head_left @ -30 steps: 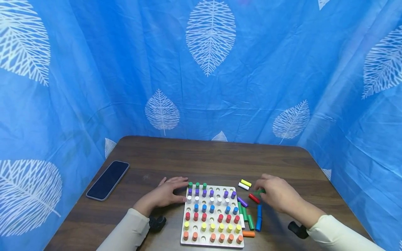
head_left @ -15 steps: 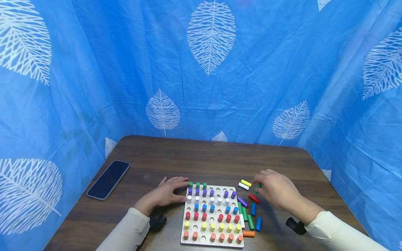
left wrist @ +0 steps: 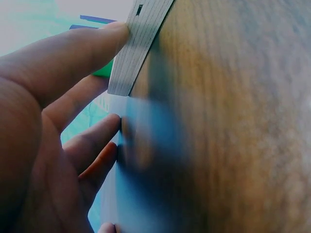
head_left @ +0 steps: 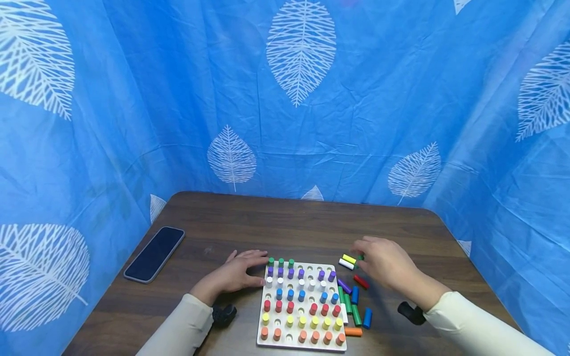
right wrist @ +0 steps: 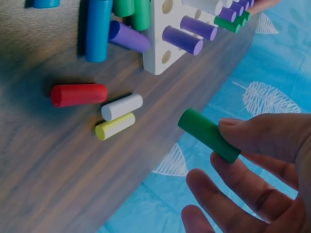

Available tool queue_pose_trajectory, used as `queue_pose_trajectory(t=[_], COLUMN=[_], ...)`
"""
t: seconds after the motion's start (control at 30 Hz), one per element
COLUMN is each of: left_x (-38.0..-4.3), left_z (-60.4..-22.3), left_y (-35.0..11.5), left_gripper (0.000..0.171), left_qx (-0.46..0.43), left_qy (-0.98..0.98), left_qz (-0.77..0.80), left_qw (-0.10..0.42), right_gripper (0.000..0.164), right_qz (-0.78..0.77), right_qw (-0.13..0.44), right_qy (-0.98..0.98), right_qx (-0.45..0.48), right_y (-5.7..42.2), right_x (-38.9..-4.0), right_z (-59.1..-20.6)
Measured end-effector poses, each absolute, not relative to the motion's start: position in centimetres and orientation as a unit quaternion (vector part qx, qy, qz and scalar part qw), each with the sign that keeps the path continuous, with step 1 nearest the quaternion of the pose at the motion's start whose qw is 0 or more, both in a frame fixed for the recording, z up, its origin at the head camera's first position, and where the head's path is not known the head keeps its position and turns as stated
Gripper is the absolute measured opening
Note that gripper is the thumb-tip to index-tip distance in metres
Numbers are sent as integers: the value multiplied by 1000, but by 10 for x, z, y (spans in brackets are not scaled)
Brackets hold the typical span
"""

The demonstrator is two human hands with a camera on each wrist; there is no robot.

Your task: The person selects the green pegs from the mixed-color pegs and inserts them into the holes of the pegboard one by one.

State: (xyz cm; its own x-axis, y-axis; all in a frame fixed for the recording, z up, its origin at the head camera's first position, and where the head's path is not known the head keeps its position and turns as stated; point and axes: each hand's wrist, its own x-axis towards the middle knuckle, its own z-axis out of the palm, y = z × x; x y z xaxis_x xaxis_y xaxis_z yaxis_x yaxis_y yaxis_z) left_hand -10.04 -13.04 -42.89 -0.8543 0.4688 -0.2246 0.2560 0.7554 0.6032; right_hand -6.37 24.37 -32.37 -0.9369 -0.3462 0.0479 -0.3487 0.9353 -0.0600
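A pale wooden pegboard (head_left: 289,346) with rows of coloured pegs lies on the table. My left hand (head_left: 233,274) rests at its far left corner; in the left wrist view the thumb (left wrist: 73,53) presses the board's side edge, the other fingers spread. My right hand (head_left: 386,262) is above the table, right of the board. It pinches a green peg (right wrist: 206,133) between thumb and finger, the peg tilted. Below it lie a yellow peg (head_left: 349,259), a white peg (head_left: 346,264) and a red peg (head_left: 361,282). The board's far row has three green pegs at its left, with bare holes beyond.
Along the board's right side lie loose green pegs (head_left: 356,315), a purple peg (head_left: 344,286), blue pegs (head_left: 367,318) and an orange peg (head_left: 354,332). A phone (head_left: 154,254) lies at the table's left. A blue leaf-patterned curtain (head_left: 285,148) surrounds the table (head_left: 249,222).
My right hand has moved left and away from me with the green peg, lifting it off the table. One blue peg has shifted left, apart from the other. My left hand has stayed put.
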Motion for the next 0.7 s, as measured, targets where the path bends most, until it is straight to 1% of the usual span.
queue_pose_trajectory(t=[0.27,0.53,0.7], left_x=[-101,-99,-100], left_z=[-429,-430,-427], left_y=[-131,-131,-130], left_gripper=[65,66,66], left_qx=[196,199,194], left_qy=[919,918,920], left_qz=[287,289,286], left_qw=[184,187,184], right_gripper=[24,23,26], right_qz=[50,46,36], right_qw=[14,27,43], right_qy=[-984,-980,-974], right_qx=[172,194,221], right_y=[227,210,200], right_x=[-72,-82,-89], right_z=[-324,-321,-319])
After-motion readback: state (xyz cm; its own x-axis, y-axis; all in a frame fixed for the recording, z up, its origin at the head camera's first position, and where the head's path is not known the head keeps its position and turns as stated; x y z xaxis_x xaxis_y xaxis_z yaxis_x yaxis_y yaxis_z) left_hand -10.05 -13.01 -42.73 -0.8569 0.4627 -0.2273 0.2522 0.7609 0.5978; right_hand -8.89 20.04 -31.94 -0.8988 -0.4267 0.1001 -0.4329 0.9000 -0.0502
